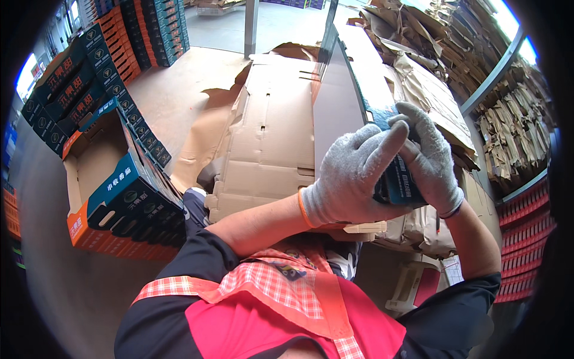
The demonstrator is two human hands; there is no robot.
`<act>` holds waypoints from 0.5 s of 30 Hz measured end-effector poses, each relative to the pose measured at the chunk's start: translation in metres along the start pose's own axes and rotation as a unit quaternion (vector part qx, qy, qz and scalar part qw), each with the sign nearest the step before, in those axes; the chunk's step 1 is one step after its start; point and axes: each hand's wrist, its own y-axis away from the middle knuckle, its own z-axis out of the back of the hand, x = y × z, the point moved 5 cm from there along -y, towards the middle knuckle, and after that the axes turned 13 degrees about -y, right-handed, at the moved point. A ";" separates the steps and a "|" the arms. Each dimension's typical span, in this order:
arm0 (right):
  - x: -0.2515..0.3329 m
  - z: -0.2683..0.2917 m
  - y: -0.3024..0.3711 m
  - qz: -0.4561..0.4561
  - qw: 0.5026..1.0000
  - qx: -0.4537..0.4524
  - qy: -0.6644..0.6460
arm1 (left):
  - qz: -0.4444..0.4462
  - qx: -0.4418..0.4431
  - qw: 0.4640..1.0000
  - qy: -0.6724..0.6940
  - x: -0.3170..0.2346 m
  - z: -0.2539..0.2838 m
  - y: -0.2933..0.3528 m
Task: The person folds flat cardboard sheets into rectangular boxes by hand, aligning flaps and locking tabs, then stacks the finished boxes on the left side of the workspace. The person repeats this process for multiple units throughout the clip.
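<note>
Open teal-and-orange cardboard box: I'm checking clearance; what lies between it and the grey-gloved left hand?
The head view shows a curled brown sheet, then flat tan slotted cardboard.

Left glove point(350, 173): fuzzy pale grey knit, orange edging point(304, 210) at wrist. Right glove point(431, 164): same grey knit, darker at wrist. Sleeves point(463, 311) black, ending near elbows. Shirt front point(230, 320) I read as bright pinkish red. Apron point(299, 293): red-and-white check, plain coral trim, small dark motif point(290, 272). Checked strap point(170, 287) on left side. Trousers point(344, 263) dark with pale patches, perhaps camouflage; I get only slivers.
</note>
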 end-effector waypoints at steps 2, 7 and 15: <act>0.009 -0.008 -0.004 -0.042 0.997 0.005 0.064 | 0.035 -0.040 0.999 -0.008 0.002 -0.002 0.008; 0.006 -0.019 -0.026 -0.216 0.969 0.097 -0.065 | 0.199 0.025 0.979 0.027 0.011 -0.010 0.047; 0.023 -0.074 -0.063 0.074 0.969 0.165 0.167 | 0.284 0.213 0.927 0.126 0.013 -0.031 0.069</act>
